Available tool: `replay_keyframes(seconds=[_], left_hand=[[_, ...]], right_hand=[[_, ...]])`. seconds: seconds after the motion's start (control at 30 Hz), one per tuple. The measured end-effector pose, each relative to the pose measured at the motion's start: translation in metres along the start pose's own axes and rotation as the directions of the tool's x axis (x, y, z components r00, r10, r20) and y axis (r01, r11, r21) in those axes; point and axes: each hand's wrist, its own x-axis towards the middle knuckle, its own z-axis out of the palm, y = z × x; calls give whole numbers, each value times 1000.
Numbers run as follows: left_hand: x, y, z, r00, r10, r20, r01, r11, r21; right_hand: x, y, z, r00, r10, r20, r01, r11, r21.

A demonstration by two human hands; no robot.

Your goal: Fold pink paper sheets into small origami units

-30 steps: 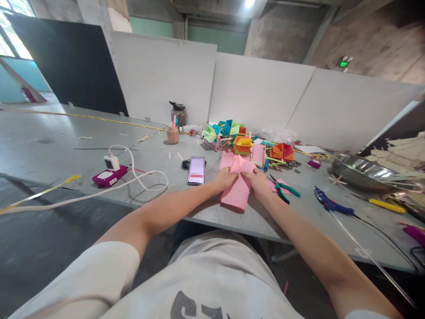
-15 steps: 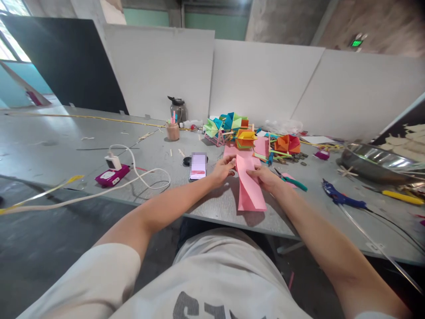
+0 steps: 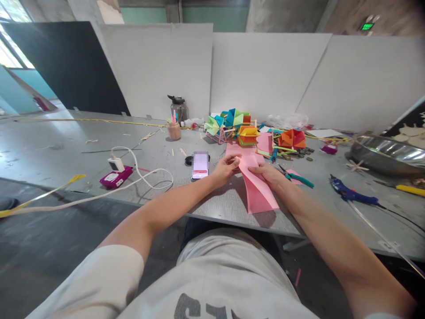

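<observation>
A folded strip of pink paper (image 3: 260,190) is held between my two hands above the table's front part, its lower end hanging toward me. My left hand (image 3: 226,169) pinches the paper's upper left edge with thumb and fingers. On the right side, my right hand (image 3: 268,173) grips the strip, thumb on top and the other fingers mostly hidden. Behind my hands lies another pink sheet (image 3: 241,149). Left of my left hand, a phone (image 3: 200,166) rests propped on a black object. Green-handled pliers (image 3: 297,178) lie just right of my right hand.
Colourful folded-paper pieces (image 3: 235,124) on stick frames stand behind. A blue glue gun (image 3: 352,192) and a metal bowl (image 3: 378,157) are on the right. At left sits a purple power strip (image 3: 115,177) with a white cable. A cup of sticks (image 3: 173,131) stands near a jug (image 3: 178,108).
The strip's lower end has swung to the right and its fold has opened somewhat. Both hands keep their grip. The view has shifted slightly.
</observation>
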Motion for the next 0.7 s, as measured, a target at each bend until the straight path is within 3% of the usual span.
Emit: replay_keyframes(seconds=[0.17, 0.47, 0.7], left_hand=[[6, -3, -8, 1000, -25, 1, 25, 999, -28], [9, -9, -7, 999, 16, 34, -14, 999, -46], [5, -7, 0, 999, -16, -42, 18, 998, 58]], right_hand=[[-7, 2, 8, 999, -47, 19, 47, 999, -3], [-6, -3, 12, 999, -4, -44, 2, 999, -43], [-7, -6, 14, 996, -17, -91, 14, 999, -37]])
